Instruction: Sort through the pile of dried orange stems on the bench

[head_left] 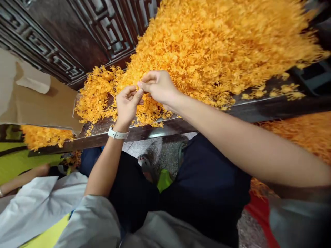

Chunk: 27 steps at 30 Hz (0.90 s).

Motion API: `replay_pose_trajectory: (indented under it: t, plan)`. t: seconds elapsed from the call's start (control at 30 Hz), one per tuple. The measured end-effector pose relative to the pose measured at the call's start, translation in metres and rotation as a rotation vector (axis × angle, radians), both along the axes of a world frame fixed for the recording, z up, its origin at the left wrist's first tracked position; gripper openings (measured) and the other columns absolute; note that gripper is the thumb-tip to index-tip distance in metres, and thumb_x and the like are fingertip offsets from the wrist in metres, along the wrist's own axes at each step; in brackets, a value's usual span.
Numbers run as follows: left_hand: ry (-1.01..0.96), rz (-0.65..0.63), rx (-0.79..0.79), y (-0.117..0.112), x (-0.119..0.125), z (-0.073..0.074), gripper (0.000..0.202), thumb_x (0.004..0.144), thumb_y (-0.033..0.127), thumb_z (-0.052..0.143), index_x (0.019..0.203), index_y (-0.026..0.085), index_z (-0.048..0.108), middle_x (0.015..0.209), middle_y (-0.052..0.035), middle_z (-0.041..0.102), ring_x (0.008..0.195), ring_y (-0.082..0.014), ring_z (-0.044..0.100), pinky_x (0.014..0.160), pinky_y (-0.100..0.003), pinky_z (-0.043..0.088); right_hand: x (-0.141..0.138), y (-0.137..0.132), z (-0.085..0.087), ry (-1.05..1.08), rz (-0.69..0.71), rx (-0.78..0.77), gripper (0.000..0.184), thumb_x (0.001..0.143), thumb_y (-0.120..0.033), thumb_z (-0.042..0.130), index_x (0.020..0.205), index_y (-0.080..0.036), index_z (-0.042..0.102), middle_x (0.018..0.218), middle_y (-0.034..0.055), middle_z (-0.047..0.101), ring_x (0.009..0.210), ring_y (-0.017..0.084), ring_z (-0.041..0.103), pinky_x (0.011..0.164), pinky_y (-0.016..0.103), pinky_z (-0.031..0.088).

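Note:
My left hand (128, 103), with a white watch (117, 134) on its wrist, is closed in a pinch of thumb and fingers. Its fingertips meet those of my right hand (159, 86), which is also pinched shut. Whatever sits between the fingertips is too small to make out. Both hands are just above the near side of a big heap of small, frilly orange pieces (196, 58), which look like plastic flower parts. Loose orange pieces lie around and under my hands.
The heap rests on a dark wooden bench (165, 128) with a carved lattice back (103, 27). A cardboard box (46, 103) stands at the left. More orange pieces (305, 134) lie lower right. Beside me on the left sits a person in a white shirt (38, 196).

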<state>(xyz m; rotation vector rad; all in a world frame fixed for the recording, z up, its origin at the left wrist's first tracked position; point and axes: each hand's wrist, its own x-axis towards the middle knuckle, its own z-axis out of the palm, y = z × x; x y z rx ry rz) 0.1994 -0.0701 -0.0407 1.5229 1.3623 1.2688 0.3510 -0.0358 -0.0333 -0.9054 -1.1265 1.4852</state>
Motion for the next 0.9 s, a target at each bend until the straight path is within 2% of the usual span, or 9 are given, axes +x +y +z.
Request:
replay_pose_trajectory:
  t: [0.13,0.27,0.37,0.47,0.57,0.63,0.7,0.77,0.9]
  plan:
    - [-0.129,0.056,0.032,0.022,-0.017,-0.017,0.024,0.089,0.044,0.084,0.090,0.024,0.071,0.079,-0.0002,0.070,0.062,-0.0108,0.064,0.061,-0.025,0.057,-0.008,0.005,0.010,-0.146,-0.102,0.049,0.026,0.089,-0.022,0.081,0.078,-0.021,0.057,0.075,0.0009,0.060,0.079,0.017,0.060,0.073,0.032,0.052]
    - [-0.157,0.053,0.069,0.033,-0.030,-0.023,0.014,0.094,0.034,0.077,0.087,0.024,0.070,0.080,-0.0006,0.070,0.063,-0.0107,0.063,0.060,-0.024,0.055,-0.029,0.010,0.013,-0.232,-0.184,0.084,0.029,0.089,-0.020,0.078,0.073,-0.023,0.054,0.070,-0.0005,0.056,0.072,0.015,0.056,0.069,0.032,0.047]
    - [-0.101,-0.008,0.112,0.034,-0.045,-0.025,0.013,0.092,0.027,0.075,0.081,0.022,0.069,0.077,-0.0014,0.069,0.064,-0.0115,0.062,0.059,-0.025,0.054,-0.032,0.021,0.005,-0.274,-0.243,0.121,0.031,0.094,-0.035,0.073,0.075,-0.025,0.050,0.065,-0.0015,0.054,0.071,0.016,0.054,0.067,0.032,0.044]
    - [-0.034,-0.026,0.125,0.035,-0.064,-0.027,0.011,0.092,0.025,0.072,0.082,0.021,0.070,0.078,-0.0029,0.070,0.067,-0.0130,0.063,0.061,-0.026,0.054,-0.017,0.036,0.001,-0.328,-0.258,0.235,0.034,0.098,-0.053,0.065,0.080,-0.028,0.050,0.062,-0.0017,0.051,0.072,0.018,0.054,0.067,0.033,0.043]
    - [-0.001,0.022,0.131,0.038,-0.074,-0.030,0.008,0.093,0.027,0.070,0.095,0.022,0.075,0.097,-0.0073,0.077,0.087,-0.0185,0.071,0.075,-0.032,0.060,0.000,0.044,0.001,-0.365,-0.231,0.315,0.038,0.095,-0.066,0.064,0.087,-0.030,0.054,0.065,-0.0011,0.051,0.074,0.019,0.057,0.067,0.034,0.045]
    - [0.027,0.047,0.139,0.040,-0.073,-0.030,0.018,0.093,0.032,0.073,0.107,0.022,0.077,0.117,-0.0105,0.078,0.107,-0.0232,0.072,0.090,-0.036,0.060,0.002,0.044,-0.001,-0.375,-0.205,0.307,0.039,0.091,-0.068,0.068,0.093,-0.030,0.058,0.070,-0.0004,0.053,0.074,0.019,0.059,0.068,0.035,0.048]
    - [0.019,0.046,0.142,0.039,-0.066,-0.028,0.027,0.095,0.039,0.073,0.116,0.023,0.077,0.130,-0.0121,0.075,0.120,-0.0259,0.069,0.099,-0.039,0.058,-0.003,0.040,-0.006,-0.372,-0.163,0.284,0.038,0.088,-0.063,0.074,0.098,-0.029,0.060,0.076,0.0006,0.057,0.076,0.019,0.061,0.069,0.036,0.052]
    - [-0.041,0.015,0.116,0.036,-0.056,-0.024,0.030,0.100,0.045,0.067,0.118,0.022,0.077,0.127,-0.0123,0.076,0.119,-0.0251,0.070,0.097,-0.038,0.058,-0.013,0.035,-0.011,-0.361,-0.112,0.279,0.035,0.086,-0.056,0.079,0.101,-0.028,0.062,0.082,0.0018,0.061,0.078,0.019,0.062,0.070,0.037,0.055]
    - [-0.168,-0.022,0.030,0.030,-0.041,-0.017,0.027,0.103,0.046,0.066,0.105,0.021,0.076,0.100,-0.0080,0.078,0.094,-0.0186,0.073,0.078,-0.030,0.058,-0.031,0.025,-0.013,-0.350,-0.018,0.304,0.035,0.080,-0.041,0.089,0.099,-0.026,0.064,0.087,0.0029,0.066,0.081,0.019,0.063,0.072,0.037,0.058]
